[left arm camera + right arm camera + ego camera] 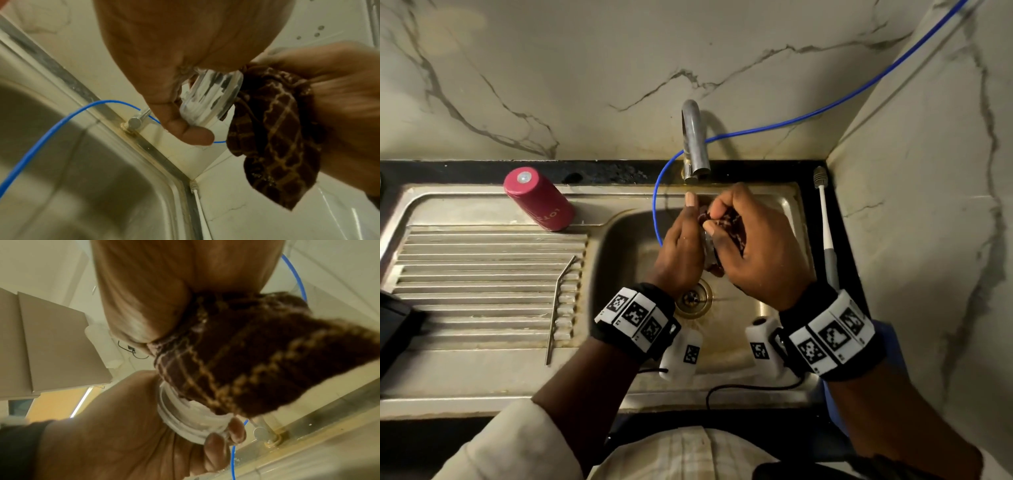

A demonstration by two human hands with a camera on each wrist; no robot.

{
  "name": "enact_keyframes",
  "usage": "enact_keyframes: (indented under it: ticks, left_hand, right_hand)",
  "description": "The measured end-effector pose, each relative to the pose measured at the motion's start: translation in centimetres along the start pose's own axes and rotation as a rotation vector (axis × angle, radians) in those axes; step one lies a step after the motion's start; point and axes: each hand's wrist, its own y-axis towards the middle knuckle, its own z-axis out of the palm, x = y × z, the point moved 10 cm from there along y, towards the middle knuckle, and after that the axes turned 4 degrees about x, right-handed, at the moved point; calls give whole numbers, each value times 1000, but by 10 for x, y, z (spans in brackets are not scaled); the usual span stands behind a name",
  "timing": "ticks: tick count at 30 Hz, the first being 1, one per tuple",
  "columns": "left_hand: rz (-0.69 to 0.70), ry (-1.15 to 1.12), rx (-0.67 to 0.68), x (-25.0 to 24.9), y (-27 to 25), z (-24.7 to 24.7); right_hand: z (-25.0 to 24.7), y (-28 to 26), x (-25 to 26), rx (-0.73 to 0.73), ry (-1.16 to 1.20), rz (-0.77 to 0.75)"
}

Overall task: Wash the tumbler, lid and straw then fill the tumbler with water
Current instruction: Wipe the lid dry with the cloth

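Head view: both hands meet over the sink (784,205) basin, just below the tap (695,144). The left hand (681,246) curls round the clear lid (708,245), mostly hidden between the palms. The right hand (760,246) grips a brown cloth (732,222) bunched against the lid. The pink tumbler (539,198) stands mouth down on the drainboard's back edge, well apart from the hands. The metal straw (560,305), bent near its top, lies on the drainboard ribs. A blue hose (657,205) loops past the tap into the basin. A brush (825,222) lies on the dark counter right of the sink.

Left wrist view: thumb and fingers (185,129) of the left hand (164,56) pinch the lid (211,97) by its edge; the cloth (273,138) hangs from the right hand (339,105) and touches the lid's far side. Hose (41,138), tap base (133,125) and brush (195,194) sit behind.

Right wrist view: the cloth (257,361), clamped in the right hand (154,296), presses on the lid (189,418), whose ribbed rim rests in the left hand's (113,426) curled fingertips (236,431). Motion blur softens the cloth.
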Motion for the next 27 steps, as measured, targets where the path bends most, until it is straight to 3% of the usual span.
enact_keyframes:
  ticks: [7, 13, 18, 22, 27]
  left_hand:
    - [-238, -372, -117, 38, 4, -15]
    - [-240, -680, 89, 26, 2, -2]
    - [-223, -583, 192, 19, -1, 15]
    - [-193, -442, 211, 12, 1, 25]
    - [-114, -477, 26, 6, 9, -2]
  right_hand:
    - [12, -19, 16, 8, -105, -105]
    - [-2, -38, -22, -57, -23, 50]
    - [-36, -23, -19, -253, 44, 101]
    - [-11, -7, -14, -132, -46, 162]
    - [20, -19, -11, -34, 114, 97]
